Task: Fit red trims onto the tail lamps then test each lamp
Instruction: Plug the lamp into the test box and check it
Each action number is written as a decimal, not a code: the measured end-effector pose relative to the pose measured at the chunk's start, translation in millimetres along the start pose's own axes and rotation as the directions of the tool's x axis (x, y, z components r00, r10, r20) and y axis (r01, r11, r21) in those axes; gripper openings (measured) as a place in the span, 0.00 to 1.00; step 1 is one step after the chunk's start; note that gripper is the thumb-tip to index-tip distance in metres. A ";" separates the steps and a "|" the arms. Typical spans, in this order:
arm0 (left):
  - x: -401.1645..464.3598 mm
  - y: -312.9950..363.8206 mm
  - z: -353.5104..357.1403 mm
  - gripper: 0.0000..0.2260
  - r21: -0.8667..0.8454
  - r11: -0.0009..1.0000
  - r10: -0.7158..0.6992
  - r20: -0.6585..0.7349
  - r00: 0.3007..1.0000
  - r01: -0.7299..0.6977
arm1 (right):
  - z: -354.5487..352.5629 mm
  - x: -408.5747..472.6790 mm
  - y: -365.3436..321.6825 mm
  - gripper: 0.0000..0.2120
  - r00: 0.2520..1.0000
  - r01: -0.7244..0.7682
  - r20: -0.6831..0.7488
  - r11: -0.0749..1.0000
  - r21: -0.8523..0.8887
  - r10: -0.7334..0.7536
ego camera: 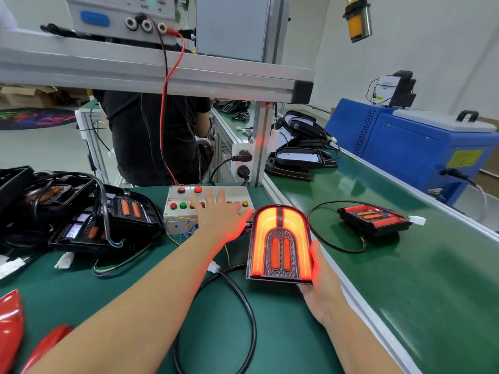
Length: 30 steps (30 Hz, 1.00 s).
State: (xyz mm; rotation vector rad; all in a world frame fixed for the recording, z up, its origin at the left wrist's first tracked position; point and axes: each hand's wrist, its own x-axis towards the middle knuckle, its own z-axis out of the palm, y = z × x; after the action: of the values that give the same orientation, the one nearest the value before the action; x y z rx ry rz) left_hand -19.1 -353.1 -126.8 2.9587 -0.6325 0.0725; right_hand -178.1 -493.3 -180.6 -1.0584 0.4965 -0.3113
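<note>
The right hand (321, 282) grips a lit lamp (280, 244) from its right side and underneath, holding it tilted up just over the green desk (283, 333), its arched outline glowing orange-red around two orange ovals. The left hand (218, 214) lies flat with fingers spread and straight on the button box (208, 203) at the far side of the desk, its fingertips among the red, green and yellow buttons; which button it presses cannot be told. Red light from the lamp falls on that hand's right edge. A black cable (243, 300) loops on the desk between the arms, with a white plug (213, 266) near the lamp's left corner. To the right, on the green belt (418, 279), a second lamp (374, 217) lies flat and unlit inside its own looped cable. At far left a heap of lamps (81, 209) with tangled wires sits on the desk. Red trims (10, 327) lie at the near left corner. A red lead (166, 103) runs from a supply (121, 14) on the shelf down toward the box.
</note>
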 end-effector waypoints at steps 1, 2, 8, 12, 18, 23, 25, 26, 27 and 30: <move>-0.2 0.2 -0.5 0.25 -0.002 1.000 0.001 0.000 1.000 -0.001 | -0.1 -0.1 0.0 0.21 1.000 -0.001 -0.001 1.000 -0.003 0.001; -0.2 0.3 -0.9 0.26 0.000 1.000 0.004 -0.002 1.000 -0.004 | 0.1 -0.1 0.0 0.21 1.000 -0.001 -0.003 1.000 -0.007 0.001; -8.9 -2.8 1.1 0.24 0.036 0.999 0.030 -0.025 0.999 -0.029 | 1.1 0.3 -1.8 0.21 0.999 -0.016 -0.031 1.000 -0.003 0.016; -26.1 -12.1 -2.7 0.19 -0.117 0.982 0.118 -0.223 0.968 -0.147 | 1.0 1.7 -4.9 0.20 0.997 -0.035 -0.065 0.999 0.001 0.034; -60.1 -54.6 -18.4 0.16 -0.159 0.852 0.445 -0.279 0.851 -0.498 | 2.7 3.5 -8.0 0.18 0.991 -0.053 -0.126 0.999 0.004 0.053; -75.0 -71.9 -1.2 0.17 0.053 0.831 0.555 -0.012 0.832 -0.554 | 9.1 3.3 -14.8 0.15 0.973 -0.099 -0.206 0.995 0.030 0.103; -76.3 -73.2 6.0 0.15 0.116 0.828 0.552 0.007 0.834 -0.548 | 12.5 3.4 -18.4 0.14 0.966 -0.120 -0.227 0.992 0.034 0.124; -76.0 -73.5 8.7 0.14 0.129 0.831 0.543 0.017 0.839 -0.541 | 13.8 3.7 -19.8 0.14 0.964 -0.127 -0.233 0.992 0.021 0.129; -75.8 -73.8 10.7 0.14 0.136 0.837 0.532 0.030 0.846 -0.531 | 15.0 3.2 -21.4 0.14 0.963 -0.133 -0.238 0.991 -0.004 0.128; -75.1 -73.0 12.4 0.14 0.168 0.840 0.515 0.054 0.856 -0.516 | 18.5 -1.3 -26.1 0.13 0.960 -0.142 -0.254 0.987 -0.075 0.119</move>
State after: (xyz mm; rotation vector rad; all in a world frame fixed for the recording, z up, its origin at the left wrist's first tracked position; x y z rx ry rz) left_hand -57.4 -258.1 -151.9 2.8510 -1.4828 0.1728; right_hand -169.7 -490.9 -149.8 -1.0765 0.8103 -0.3076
